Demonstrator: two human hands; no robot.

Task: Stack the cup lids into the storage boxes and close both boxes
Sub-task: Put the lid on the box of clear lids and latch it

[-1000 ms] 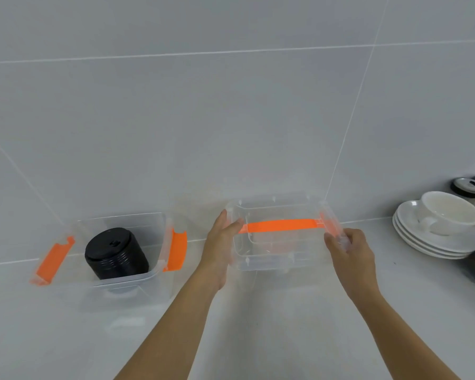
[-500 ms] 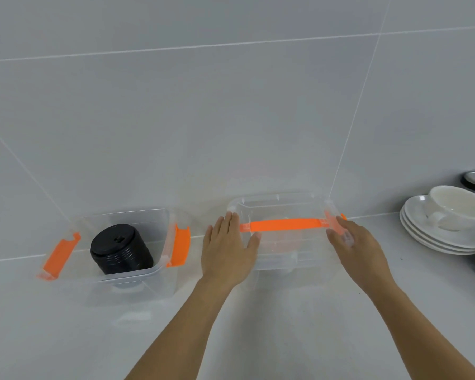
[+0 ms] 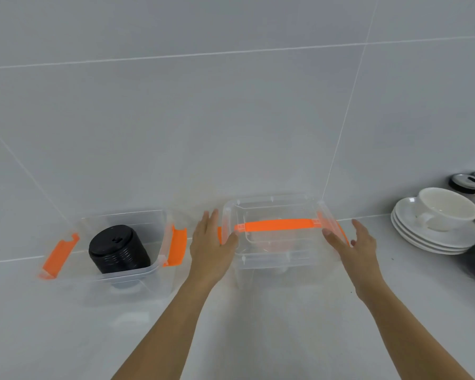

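Lidded storage box (image 3: 280, 242) between open left hand (image 3: 211, 242), right hand (image 3: 354, 245)

- A pale grey counter (image 3: 285, 338) carries everything and meets a tiled wall at its far edge.
- At left stands an open clear storage box (image 3: 126, 278) with orange latches.
- In the middle stands a lidded clear box (image 3: 274, 259) with an orange handle.
- At far right sits a stack of white saucers (image 3: 433, 239); dark-lidded jars (image 3: 465, 183) stand behind it.
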